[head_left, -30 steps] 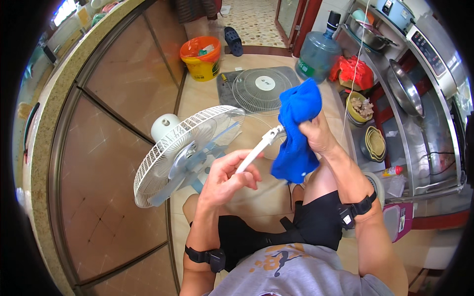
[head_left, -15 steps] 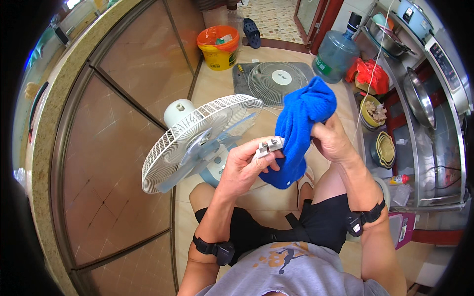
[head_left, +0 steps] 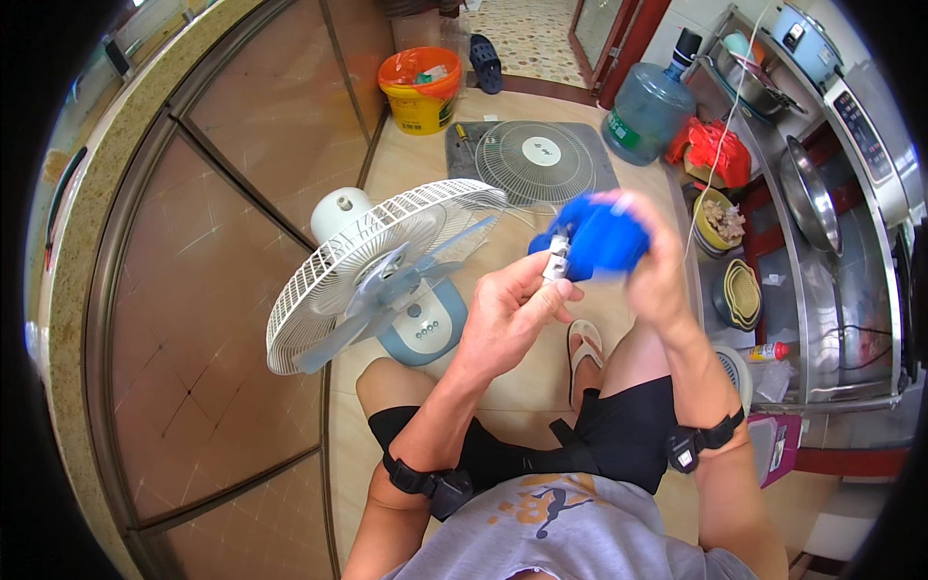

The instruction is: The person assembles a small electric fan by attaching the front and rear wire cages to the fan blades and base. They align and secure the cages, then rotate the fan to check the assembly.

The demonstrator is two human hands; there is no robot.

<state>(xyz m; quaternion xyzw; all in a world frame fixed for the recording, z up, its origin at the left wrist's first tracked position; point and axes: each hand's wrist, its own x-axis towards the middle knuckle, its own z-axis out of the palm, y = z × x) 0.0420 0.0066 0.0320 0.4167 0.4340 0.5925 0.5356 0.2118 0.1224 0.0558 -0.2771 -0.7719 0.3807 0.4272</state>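
Head view: tiled floor (head_left: 530, 394) spreads below the grip, between cabinet (head_left: 227, 280) and shelf (head_left: 855, 397). Left hand (head_left: 512, 307) pinches a white part (head_left: 557, 261); right hand (head_left: 661, 275), blurred, clasps a blue cloth (head_left: 609, 244) beside it. Beyond, a fan cover (head_left: 541, 152) bears dark lettering.

Cloth (head_left: 611, 242): in R hand (head_left: 662, 285), ctr; small fitting (head_left: 556, 263) in L hand (head_left: 514, 307), at cloth's L side.
Fan (head_left: 391, 283): on flr (head_left: 527, 391), L of hands, btwn cabinet (head_left: 222, 319) & L hand.
Mat (head_left: 606, 179): on flr beyond hands; grille (head_left: 541, 155) on it, screwdriver (head_left: 462, 133) on mat L of grille.
Bucket (head_left: 420, 108): on flr, L of mat, nr cabinet; slipper (head_left: 486, 66) to its R, a bit behind.
Water jug (head_left: 646, 121): R of mat, nr rack (head_left: 851, 393); bag (head_left: 715, 150) just R of jug.
Rack: far R; rice cooker (head_left: 807, 39) at its far end, basin (head_left: 812, 203) nearer, baskets (head_left: 742, 295) by its L edge.
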